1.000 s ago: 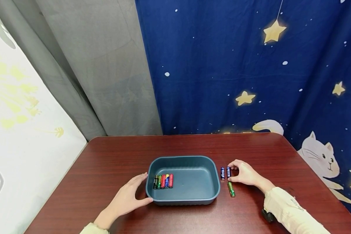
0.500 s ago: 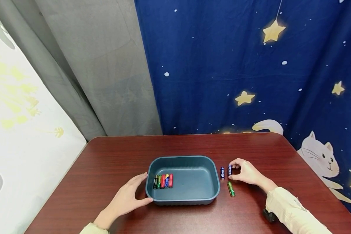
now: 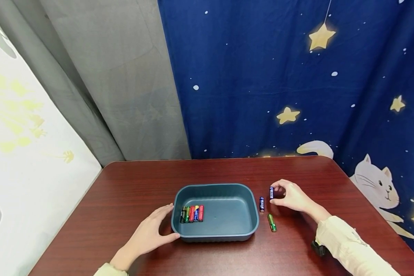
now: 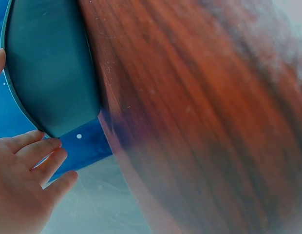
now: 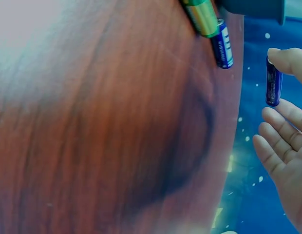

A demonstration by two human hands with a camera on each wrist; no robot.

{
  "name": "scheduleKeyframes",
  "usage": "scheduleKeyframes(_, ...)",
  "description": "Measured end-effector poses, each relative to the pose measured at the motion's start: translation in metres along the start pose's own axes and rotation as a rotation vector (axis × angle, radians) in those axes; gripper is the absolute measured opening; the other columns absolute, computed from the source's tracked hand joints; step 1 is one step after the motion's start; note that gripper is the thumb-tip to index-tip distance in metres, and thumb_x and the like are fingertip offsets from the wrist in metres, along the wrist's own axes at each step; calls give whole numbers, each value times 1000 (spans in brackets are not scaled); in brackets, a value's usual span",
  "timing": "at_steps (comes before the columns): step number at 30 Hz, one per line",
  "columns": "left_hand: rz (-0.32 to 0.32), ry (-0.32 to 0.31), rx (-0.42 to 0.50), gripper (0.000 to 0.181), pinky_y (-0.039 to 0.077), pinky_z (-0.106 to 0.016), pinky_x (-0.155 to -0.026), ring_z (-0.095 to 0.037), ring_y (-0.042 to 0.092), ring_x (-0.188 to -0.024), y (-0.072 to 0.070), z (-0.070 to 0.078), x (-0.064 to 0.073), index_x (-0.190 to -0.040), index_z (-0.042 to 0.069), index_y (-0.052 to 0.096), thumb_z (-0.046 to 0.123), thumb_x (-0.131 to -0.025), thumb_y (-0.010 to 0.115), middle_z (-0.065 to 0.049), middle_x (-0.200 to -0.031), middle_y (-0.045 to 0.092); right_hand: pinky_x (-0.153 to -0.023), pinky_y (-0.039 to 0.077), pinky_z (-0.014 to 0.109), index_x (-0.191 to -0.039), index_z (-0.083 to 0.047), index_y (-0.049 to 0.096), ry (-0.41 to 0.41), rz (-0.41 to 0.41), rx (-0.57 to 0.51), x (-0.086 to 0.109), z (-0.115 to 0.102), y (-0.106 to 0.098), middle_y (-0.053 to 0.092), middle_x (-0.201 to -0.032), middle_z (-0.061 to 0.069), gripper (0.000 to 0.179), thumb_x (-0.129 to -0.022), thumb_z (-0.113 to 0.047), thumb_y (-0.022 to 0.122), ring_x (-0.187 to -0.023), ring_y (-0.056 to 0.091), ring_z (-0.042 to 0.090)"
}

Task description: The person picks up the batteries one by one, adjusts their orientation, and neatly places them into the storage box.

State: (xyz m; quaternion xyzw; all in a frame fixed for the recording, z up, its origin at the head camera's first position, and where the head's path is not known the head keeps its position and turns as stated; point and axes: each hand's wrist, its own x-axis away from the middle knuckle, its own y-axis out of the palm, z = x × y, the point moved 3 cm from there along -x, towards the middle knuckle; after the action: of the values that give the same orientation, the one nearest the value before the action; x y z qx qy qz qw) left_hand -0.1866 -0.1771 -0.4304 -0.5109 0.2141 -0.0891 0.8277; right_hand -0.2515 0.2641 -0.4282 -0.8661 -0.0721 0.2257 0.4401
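In the head view my right hand [image 3: 291,196] pinches a blue battery [image 3: 271,193] by its two ends, between thumb and a fingertip. The right wrist view shows this battery [image 5: 273,82] held off the table, the other fingers spread below it. A second blue battery [image 3: 262,204] lies on the table beside the bin, and a green battery [image 3: 272,222] lies nearer the front. My left hand [image 3: 150,230] is at the left end of a blue-grey plastic bin [image 3: 227,219], thumb and fingertips touching its rim. Several batteries stand side by side inside, at its left, including a red battery [image 3: 201,213].
The bin sits mid-table on a dark red-brown wooden table [image 3: 141,184]. A grey curtain [image 3: 141,96] and a blue starry curtain [image 3: 245,76] hang behind the far edge. A dark object [image 3: 318,248] is strapped at the right sleeve.
My right hand has lifted the blue battery from beside the other blue one and moved slightly toward the table's far side. My left hand and the bin stay in place.
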Motion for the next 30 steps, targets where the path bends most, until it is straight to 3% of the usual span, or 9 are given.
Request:
scheduleKeyframes(11, 18, 7, -1, 82, 44, -42, -91, -17, 44, -121, 0, -1, 1, -131, 15, 50, 63, -67, 66, 2, -132, 49, -66, 50, 35, -100, -7, 61, -109, -7, -33, -16, -36, -8, 55, -84, 2, 43, -65, -22, 80, -77, 54, 24)
scheduleKeyframes(17, 12, -1, 1, 81, 44, -43, -91, -18, 44, -121, 0, 0, 0, -131, 15, 50, 61, -67, 68, 1, -132, 49, -67, 50, 30, -101, -8, 61, -163, -8, -40, -24, -59, -8, 55, -85, -4, 45, -63, -22, 81, -79, 54, 16)
scheduleKeyframes(21, 7, -7, 4, 81, 44, -43, -91, -17, 44, -121, 1, 0, 0, -131, 15, 50, 61, -67, 68, 2, -132, 48, -68, 49, 28, -102, -10, 61, -176, -24, -48, -29, -70, -4, 56, -87, -3, 45, -63, -23, 81, -80, 53, 11)
scheduleKeyframes(30, 13, -2, -3, 80, 44, -43, -91, -17, 44, -121, 2, -1, 0, -131, 16, 49, 59, -67, 69, 2, -132, 48, -67, 49, 32, -104, -8, 60, -237, -93, -90, -39, -94, 16, 57, -88, 4, 45, -66, -24, 79, -81, 54, 18)
